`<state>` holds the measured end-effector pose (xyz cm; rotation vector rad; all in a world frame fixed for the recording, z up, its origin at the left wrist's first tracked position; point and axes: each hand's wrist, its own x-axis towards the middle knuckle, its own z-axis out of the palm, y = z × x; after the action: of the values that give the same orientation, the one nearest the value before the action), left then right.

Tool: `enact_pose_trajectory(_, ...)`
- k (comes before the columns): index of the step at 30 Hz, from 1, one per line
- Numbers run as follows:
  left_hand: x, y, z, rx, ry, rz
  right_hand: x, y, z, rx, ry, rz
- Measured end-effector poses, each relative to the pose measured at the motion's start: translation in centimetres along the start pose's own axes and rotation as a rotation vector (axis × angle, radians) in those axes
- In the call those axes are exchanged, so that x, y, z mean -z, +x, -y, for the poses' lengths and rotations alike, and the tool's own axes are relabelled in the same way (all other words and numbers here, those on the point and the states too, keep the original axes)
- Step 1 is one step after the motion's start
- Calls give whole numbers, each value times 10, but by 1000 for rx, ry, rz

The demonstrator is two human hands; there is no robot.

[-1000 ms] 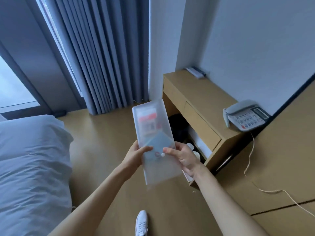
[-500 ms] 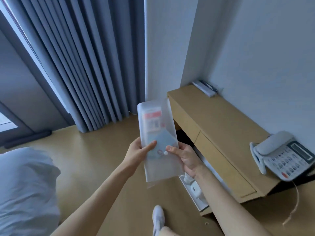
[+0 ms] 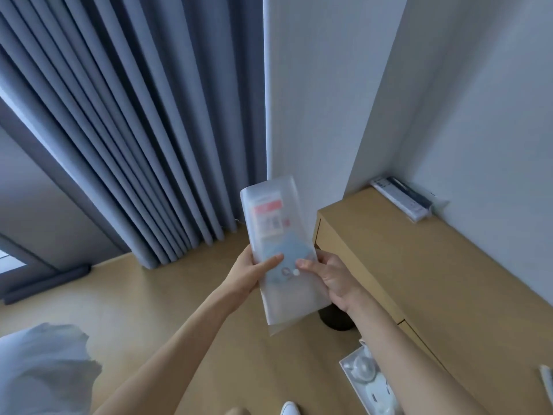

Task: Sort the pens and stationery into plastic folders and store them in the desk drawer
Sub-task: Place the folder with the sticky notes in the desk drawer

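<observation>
A frosted plastic folder point(image 3: 281, 253) was held upright in the air between both hands, above the floor point(image 3: 167, 301) and just left of the desk point(image 3: 425, 265). The left hand point(image 3: 248, 272) and right hand point(image 3: 332, 278) each kept a closed grip on it, thumbs pressed on its front near the snap button. A red-labelled packet was seen inside. Grey curtains point(image 3: 134, 139) hung behind.

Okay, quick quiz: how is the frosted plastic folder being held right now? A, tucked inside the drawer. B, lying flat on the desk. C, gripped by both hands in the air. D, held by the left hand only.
C: the left hand and right hand both grip the plastic folder from either side, raised above the floor beside the desk.
</observation>
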<state>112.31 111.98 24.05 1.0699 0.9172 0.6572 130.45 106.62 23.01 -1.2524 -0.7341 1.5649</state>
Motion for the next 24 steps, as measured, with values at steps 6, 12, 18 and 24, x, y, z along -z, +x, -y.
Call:
enact_pose_trajectory(6, 24, 76, -19, 47, 33, 114, 3, 57, 16, 26, 42, -100)
enact_pose_trajectory(12, 55, 141, -43, 45, 78, 232, -11, 100, 30, 61, 138, -209)
enact_pose_trajectory(18, 69, 180, -56, -13, 137, 243, -22, 128, 35, 98, 135, -302)
enact_pose_trajectory(24, 57, 194, -42, -7, 135, 204, 0, 125, 15, 120, 197, -449)
